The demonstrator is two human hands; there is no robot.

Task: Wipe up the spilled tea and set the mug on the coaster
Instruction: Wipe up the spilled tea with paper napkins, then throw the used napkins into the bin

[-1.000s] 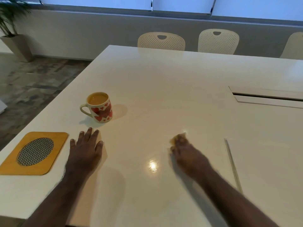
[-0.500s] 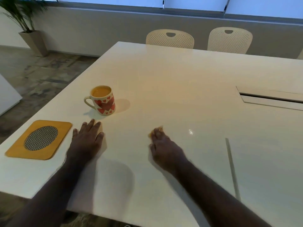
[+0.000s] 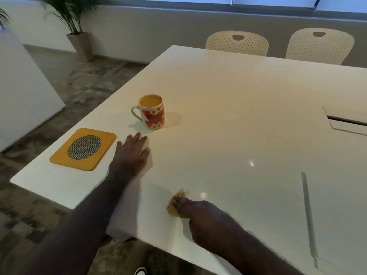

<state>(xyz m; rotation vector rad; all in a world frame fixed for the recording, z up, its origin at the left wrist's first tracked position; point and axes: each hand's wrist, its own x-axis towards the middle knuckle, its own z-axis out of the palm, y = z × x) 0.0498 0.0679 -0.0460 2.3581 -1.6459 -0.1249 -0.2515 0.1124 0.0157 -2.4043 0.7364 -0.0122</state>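
A white mug (image 3: 152, 113) with red hearts, full of tea, stands on the white table (image 3: 228, 108), handle to the left. The yellow coaster (image 3: 83, 149) with a woven oval centre lies near the table's left corner, apart from the mug. My left hand (image 3: 132, 152) rests flat on the table between coaster and mug, fingers spread, holding nothing. My right hand (image 3: 195, 210) presses a small tan cloth (image 3: 172, 208) onto the table near the front edge; the hand covers most of the cloth. No tea puddle shows on the surface.
Two cream perforated chairs (image 3: 237, 43) (image 3: 319, 45) stand at the table's far side. A cable hatch (image 3: 347, 124) is set into the table at the right, and a thin seam (image 3: 307, 211) runs toward the front edge. A potted plant (image 3: 79, 38) stands on the floor at left.
My right hand has slid the cloth left and back toward the table's front edge. The left hand stays flat by the mug. The camera view has swung left.
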